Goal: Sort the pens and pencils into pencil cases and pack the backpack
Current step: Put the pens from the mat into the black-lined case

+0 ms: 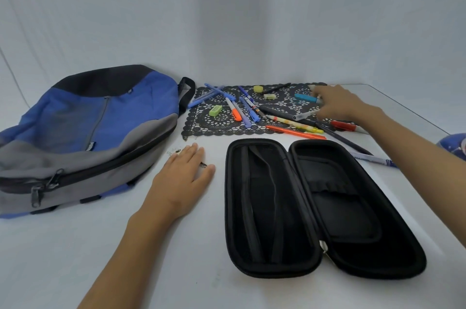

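Filling the lower frame, a white bench (126,245) carries everything. At the left of the frame lies a blue, grey and black backpack (95,132) on its side, its zips shut. Right of centre a black hard pencil case (353,220) lies opened flat, both halves facing up with nothing in them. Above it, in the middle of the frame, a black lace mat (219,124) holds the loose stationery.

The left hand (181,177) rests palm down on the bench between backpack and case, fingers straight and close together, with some small thing half hidden under them. The right hand (335,104) reaches onto the mat's right end, fingers bent down beside a teal highlighter (305,97) and a grey marker (305,115); whether it pinches either I cannot tell.

A blue patterned thing (454,145) is cut off by the right edge of the frame. A dark pencil (345,141) and a blue-and-white pen (373,157) lie off the mat, under the right forearm. On the mat's lower edge lie an orange pen (295,132) and a red marker (344,126); several blue pens (209,94) cross at its upper left. A green eraser (215,110) sits on the mat's left part, a yellow eraser (258,89) near its top edge
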The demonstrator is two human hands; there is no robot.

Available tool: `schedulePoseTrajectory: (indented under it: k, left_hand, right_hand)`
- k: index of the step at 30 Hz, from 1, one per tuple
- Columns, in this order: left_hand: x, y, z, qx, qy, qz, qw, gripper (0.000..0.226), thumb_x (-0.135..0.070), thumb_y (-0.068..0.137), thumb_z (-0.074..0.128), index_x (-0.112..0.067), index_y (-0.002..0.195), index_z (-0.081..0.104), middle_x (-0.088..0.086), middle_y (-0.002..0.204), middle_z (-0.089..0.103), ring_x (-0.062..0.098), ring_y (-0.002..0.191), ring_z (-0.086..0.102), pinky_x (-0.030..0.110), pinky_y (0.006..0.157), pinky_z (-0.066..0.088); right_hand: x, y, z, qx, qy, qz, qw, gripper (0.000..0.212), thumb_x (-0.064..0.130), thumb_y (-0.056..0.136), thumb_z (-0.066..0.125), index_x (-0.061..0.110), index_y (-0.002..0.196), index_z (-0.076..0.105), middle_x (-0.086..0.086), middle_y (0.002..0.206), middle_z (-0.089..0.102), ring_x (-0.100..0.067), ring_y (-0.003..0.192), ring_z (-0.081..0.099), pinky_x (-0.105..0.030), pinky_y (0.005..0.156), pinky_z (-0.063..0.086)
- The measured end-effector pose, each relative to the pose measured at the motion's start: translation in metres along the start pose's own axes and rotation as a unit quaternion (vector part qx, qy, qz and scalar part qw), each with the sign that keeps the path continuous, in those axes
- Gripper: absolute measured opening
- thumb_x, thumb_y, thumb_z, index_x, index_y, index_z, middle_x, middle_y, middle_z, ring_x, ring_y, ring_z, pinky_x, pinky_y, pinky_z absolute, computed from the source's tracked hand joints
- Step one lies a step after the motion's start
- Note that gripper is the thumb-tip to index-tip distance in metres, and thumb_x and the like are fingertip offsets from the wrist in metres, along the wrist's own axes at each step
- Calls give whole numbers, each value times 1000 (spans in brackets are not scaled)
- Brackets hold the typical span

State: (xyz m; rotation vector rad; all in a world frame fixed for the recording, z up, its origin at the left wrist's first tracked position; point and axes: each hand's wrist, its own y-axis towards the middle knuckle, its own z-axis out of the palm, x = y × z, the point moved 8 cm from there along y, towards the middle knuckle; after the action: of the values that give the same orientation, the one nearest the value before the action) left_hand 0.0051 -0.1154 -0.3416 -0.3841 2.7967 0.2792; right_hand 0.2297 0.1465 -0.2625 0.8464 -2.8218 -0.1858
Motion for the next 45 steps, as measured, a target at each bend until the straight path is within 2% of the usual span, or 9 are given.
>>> schedulePoseTrajectory:
  k: [7, 12, 17, 24, 27, 30, 34, 40, 45]
  left_hand:
    - [-1, -1, -3, -5, -1, -7, 1000, 58, -47, 100, 30, -22, 153, 23, -6, 161, 12, 7, 148, 6, 25, 118, 3]
    - [-1, -2, -3, -1, -2, -8, 1000, 59, -47, 100, 30, -22, 153, 22, -6, 161, 12, 6, 147, 6, 23, 117, 1]
    - [0, -2, -4, -8, -11, -10, 1000, 59, -48, 99, 33, -23, 152, 24, -7, 161, 14, 5, 147, 7, 24, 117, 3]
    - [5, -1, -3, -7, -21, -9, 1000, 73, -63, 89, 26, -24, 151, 29, -8, 160, 19, 7, 147, 12, 26, 118, 8]
    - [6, 0, -3, -10, -20, -13, 1000, 61, -54, 98, 35, -24, 151, 29, -8, 159, 19, 9, 147, 13, 28, 118, 11]
    - [7, 0, -4, -15, -21, -14, 1000, 60, -50, 98, 36, -25, 151, 28, -9, 159, 19, 9, 147, 13, 30, 119, 13]
    - [9, 0, -2, -12, -24, -14, 1000, 60, -51, 97, 36, -25, 151, 28, -9, 159, 19, 8, 147, 13, 30, 119, 13]
    - [9, 0, -1, -15, -21, -14, 1000, 60, -51, 97, 35, -25, 151, 29, -9, 159, 19, 9, 147, 13, 31, 119, 13]
    - [8, -1, 0, -15, -17, -16, 1000, 59, -50, 98, 34, -25, 151, 29, -9, 159, 19, 8, 147, 13, 30, 120, 11]
  right_hand:
    - [4, 5, 11, -4, 77, -20, 997, 28, 33, 85, 68, 10, 69, 62, -5, 66, 53, -17, 60, 41, -29, 60, 40]
    - [30, 10, 24, 10, 76, -37, 996, 28, 38, 87, 64, 12, 80, 67, 3, 57, 47, -11, 54, 41, -33, 65, 44]
    - [50, 17, 35, 1, -21, -23, 1000, 32, 32, 96, 51, 19, 125, 59, -4, 103, 65, -21, 90, 58, -34, 76, 48]
    - [38, 15, 29, 69, 23, -4, 997, 29, 21, 96, 50, 7, 117, 37, -4, 85, 54, -16, 69, 51, -35, 69, 47]
    - [22, 5, 6, 25, 47, -5, 999, 27, 20, 92, 54, 8, 114, 42, -8, 90, 56, -18, 70, 50, -35, 68, 45]
    - [4, -12, -20, 18, 74, 12, 997, 21, 26, 90, 63, 11, 85, 49, -10, 81, 58, -19, 63, 50, -29, 59, 40]
    - [-18, -50, -31, 105, 220, 23, 970, 18, 17, 91, 63, 7, 86, 50, -11, 68, 58, -18, 50, 54, -28, 52, 51]
    - [-42, -101, -19, 169, 186, 69, 966, 32, 29, 81, 75, 5, 82, 55, -5, 62, 45, -11, 44, 34, -22, 41, 31]
    - [-50, -118, -9, 189, 106, 85, 972, 28, 24, 66, 87, 11, 81, 67, -3, 66, 55, -16, 56, 41, -24, 45, 35]
